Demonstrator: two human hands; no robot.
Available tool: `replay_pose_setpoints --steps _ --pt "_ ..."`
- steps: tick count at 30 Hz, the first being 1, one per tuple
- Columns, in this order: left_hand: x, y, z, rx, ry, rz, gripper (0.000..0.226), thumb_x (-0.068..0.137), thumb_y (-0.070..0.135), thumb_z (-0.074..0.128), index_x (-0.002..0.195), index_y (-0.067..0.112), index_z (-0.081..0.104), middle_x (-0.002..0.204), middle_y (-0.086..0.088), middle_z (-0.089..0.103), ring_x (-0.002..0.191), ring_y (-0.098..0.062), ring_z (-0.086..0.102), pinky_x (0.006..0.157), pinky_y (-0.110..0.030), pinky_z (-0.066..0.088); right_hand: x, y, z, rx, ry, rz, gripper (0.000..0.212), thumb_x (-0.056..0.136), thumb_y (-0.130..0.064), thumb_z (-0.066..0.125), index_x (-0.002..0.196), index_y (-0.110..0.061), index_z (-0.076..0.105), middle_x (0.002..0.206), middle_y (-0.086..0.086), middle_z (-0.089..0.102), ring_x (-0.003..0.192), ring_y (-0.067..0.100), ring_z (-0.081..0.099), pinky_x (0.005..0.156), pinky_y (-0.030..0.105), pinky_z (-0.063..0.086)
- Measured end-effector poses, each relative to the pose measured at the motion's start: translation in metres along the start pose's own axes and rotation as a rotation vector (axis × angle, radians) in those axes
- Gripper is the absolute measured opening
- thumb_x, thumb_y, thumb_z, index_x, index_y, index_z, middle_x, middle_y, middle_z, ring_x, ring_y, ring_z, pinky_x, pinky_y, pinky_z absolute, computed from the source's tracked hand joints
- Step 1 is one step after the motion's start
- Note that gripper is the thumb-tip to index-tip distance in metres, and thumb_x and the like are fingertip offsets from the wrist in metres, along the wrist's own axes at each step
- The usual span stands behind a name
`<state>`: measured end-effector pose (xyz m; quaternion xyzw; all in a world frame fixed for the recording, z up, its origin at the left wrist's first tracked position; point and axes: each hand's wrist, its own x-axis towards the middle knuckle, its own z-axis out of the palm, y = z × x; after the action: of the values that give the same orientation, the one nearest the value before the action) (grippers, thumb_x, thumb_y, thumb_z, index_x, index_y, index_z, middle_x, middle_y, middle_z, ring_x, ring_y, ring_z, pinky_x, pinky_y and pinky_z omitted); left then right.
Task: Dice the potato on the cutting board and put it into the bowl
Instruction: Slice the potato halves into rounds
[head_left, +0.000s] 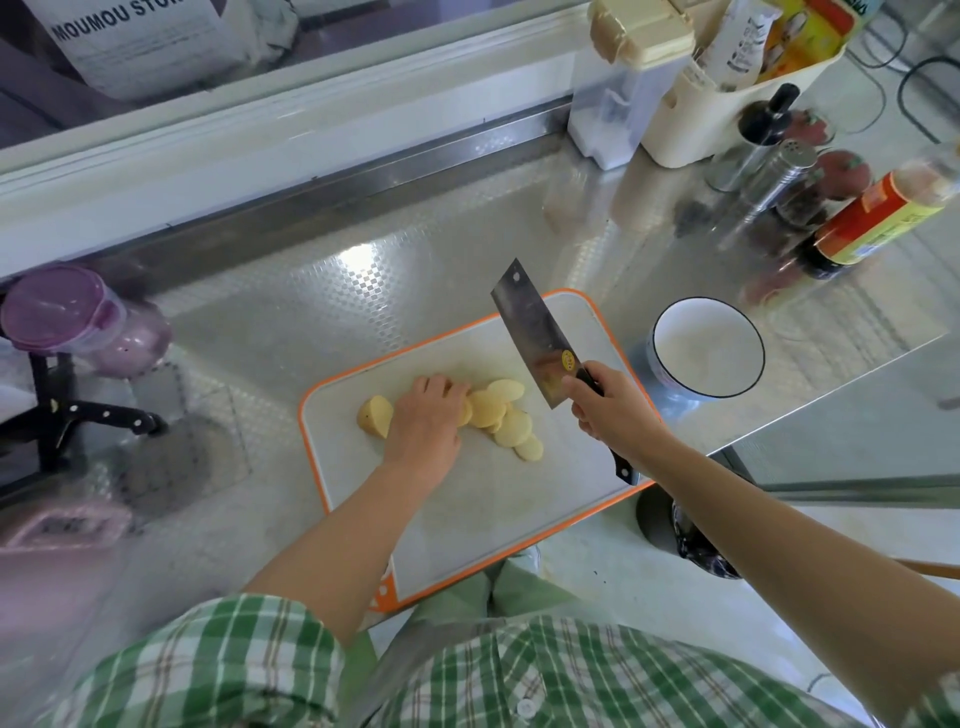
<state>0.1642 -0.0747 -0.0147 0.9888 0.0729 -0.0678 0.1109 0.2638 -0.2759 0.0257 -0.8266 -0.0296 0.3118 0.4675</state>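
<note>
A white cutting board with an orange rim (519, 519) lies on the steel counter. On it are several pale round potato slices (506, 418) and an uncut potato end piece (375, 414). My left hand (428, 421) rests on the slices between the end piece and the fanned-out slices, fingers curled over them. My right hand (610, 410) grips the black handle of a cleaver (535, 335), whose blade is lifted above the board's right part, pointing away. A white bowl with a dark rim (727, 374) stands empty just right of the board.
Sauce bottle (878, 218), steel shakers (779, 171) and a cream caddy (727, 98) crowd the back right. A purple-lidded jar (78, 317) and a black knife rack (83, 415) stand at the left. The counter's edge runs right of the bowl, and a bin (696, 545) sits below.
</note>
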Motion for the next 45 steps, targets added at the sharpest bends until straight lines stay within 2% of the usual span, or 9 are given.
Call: replay_pose_setpoints --steps 5,12,19,22,26,30,34,37,45 --pt "0.009 0.018 -0.001 -0.004 0.046 0.194 0.064 0.062 0.013 0.078 0.123 0.020 0.059 0.127 -0.008 0.058 0.113 -0.033 0.054 0.086 -0.044 0.050 -0.002 0.003 -0.004 -0.007 0.024 0.008 0.025 0.096 -0.021 0.051 0.073 -0.016 0.045 0.057 0.000 0.047 0.048 0.016 0.041 0.052 0.032 0.035" --pt "0.021 0.024 0.003 -0.026 0.027 0.167 0.039 0.058 0.011 0.081 0.094 0.016 0.065 0.090 -0.005 0.062 0.083 -0.029 0.058 0.065 -0.038 0.049 -0.001 0.009 -0.007 0.002 0.032 0.028 0.023 0.095 -0.024 0.052 0.072 -0.018 0.048 0.056 -0.001 0.048 0.046 0.015 0.041 0.052 0.031 0.035" --pt "0.023 0.016 -0.006 -0.029 -0.099 0.163 0.038 0.073 0.020 0.073 0.109 0.020 0.059 0.110 -0.005 0.054 0.105 -0.026 0.051 0.090 -0.037 0.037 0.003 0.007 -0.008 0.000 0.015 0.032 0.020 0.095 -0.027 0.051 0.078 -0.016 0.053 0.059 0.001 0.049 0.051 0.017 0.043 0.055 0.033 0.038" --pt "0.028 0.007 -0.013 -0.051 -0.152 0.163 0.025 0.078 0.033 0.072 0.100 0.025 0.063 0.105 0.003 0.056 0.105 -0.019 0.051 0.092 -0.032 0.030 0.004 0.003 -0.008 0.003 0.008 0.033 0.020 0.097 -0.025 0.051 0.088 -0.007 0.055 0.062 0.003 0.049 0.053 0.016 0.042 0.056 0.033 0.038" --pt "0.030 -0.003 -0.018 -0.552 -0.031 -0.058 0.020 0.070 0.027 0.082 0.085 0.019 0.071 0.081 0.008 0.063 0.079 -0.016 0.060 0.078 -0.031 0.045 0.005 0.000 -0.007 0.013 0.016 0.041 0.022 0.098 -0.025 0.049 0.090 -0.005 0.053 0.062 0.002 0.047 0.052 0.015 0.041 0.053 0.031 0.037" --pt "0.027 -0.004 -0.023 -0.889 0.100 -0.308 0.016 0.077 0.021 0.078 0.090 0.016 0.069 0.081 0.006 0.066 0.073 -0.005 0.059 0.070 -0.015 0.045 0.000 -0.004 0.000 0.017 0.038 0.042 0.018 0.096 -0.020 0.050 0.081 -0.010 0.050 0.060 0.002 0.048 0.051 0.017 0.041 0.050 0.029 0.037" --pt "0.024 -0.013 -0.028 -1.161 0.299 -0.502 0.016 0.087 0.021 0.068 0.098 0.012 0.061 0.087 -0.006 0.066 0.066 -0.016 0.059 0.056 -0.024 0.050 -0.010 -0.011 0.016 0.099 0.024 0.037 0.021 0.091 -0.011 0.051 0.071 -0.012 0.046 0.054 0.004 0.046 0.046 0.018 0.037 0.046 0.028 0.033" --pt "0.017 -0.023 -0.031 -1.138 0.431 -0.596 0.015 0.092 0.017 0.061 0.102 0.007 0.057 0.091 -0.013 0.065 0.061 -0.023 0.060 0.043 -0.014 0.042 -0.020 -0.014 0.033 0.059 0.012 0.022 0.021 0.089 -0.009 0.050 0.069 -0.013 0.044 0.051 0.004 0.047 0.043 0.019 0.038 0.045 0.028 0.033" --pt "-0.013 -0.039 -0.021 -1.124 0.588 -0.828 0.013 0.095 0.016 0.052 0.104 0.006 0.052 0.100 -0.013 0.060 0.075 -0.035 0.065 0.041 -0.010 0.040 -0.062 -0.002 0.090 -0.208 -0.112 -0.076 0.020 0.093 -0.017 0.046 0.074 -0.013 0.041 0.062 0.010 0.052 0.048 0.021 0.047 0.045 0.035 0.044"
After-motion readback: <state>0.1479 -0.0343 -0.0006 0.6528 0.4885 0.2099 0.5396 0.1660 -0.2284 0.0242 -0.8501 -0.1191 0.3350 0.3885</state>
